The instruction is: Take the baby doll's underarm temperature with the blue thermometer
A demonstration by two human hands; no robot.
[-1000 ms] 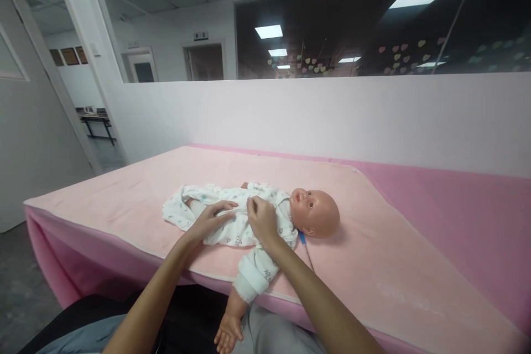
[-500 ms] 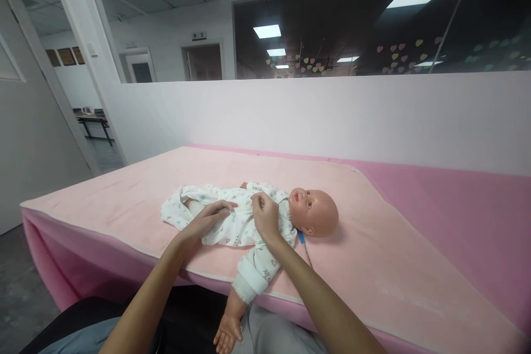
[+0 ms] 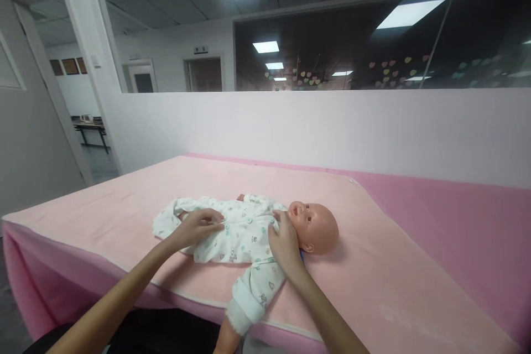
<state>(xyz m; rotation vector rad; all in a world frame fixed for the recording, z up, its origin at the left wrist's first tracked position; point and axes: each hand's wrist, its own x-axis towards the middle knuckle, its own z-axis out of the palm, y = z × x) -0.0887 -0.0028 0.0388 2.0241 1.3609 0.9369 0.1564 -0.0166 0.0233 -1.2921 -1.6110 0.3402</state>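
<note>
A baby doll (image 3: 317, 227) lies on its back with its head to the right, dressed in a white printed baby shirt (image 3: 244, 240). Round snap buttons run along the shirt's front edge. At the lower end of that edge, my left hand (image 3: 199, 228) pinches the fabric between thumb and fingers. My right hand (image 3: 285, 238) is closed on the shirt's collar end, just below the doll's chin. The doll's near arm (image 3: 227, 336) hangs over the table edge, its hand out of frame. A small blue thing (image 3: 301, 254) shows beside the neck, mostly hidden by my right wrist.
A peach-coloured pad (image 3: 373, 271) lies under the doll, over a pink cloth (image 3: 456, 215) covering the table. Behind stands a low white wall (image 3: 332, 127) with a window above. A door (image 3: 37, 121) stands open at the left.
My right hand has moved right, from the chest to the collar. My left hand has shifted slightly left to the lower front edge. The shirt front now lies flatter, showing its snaps.
</note>
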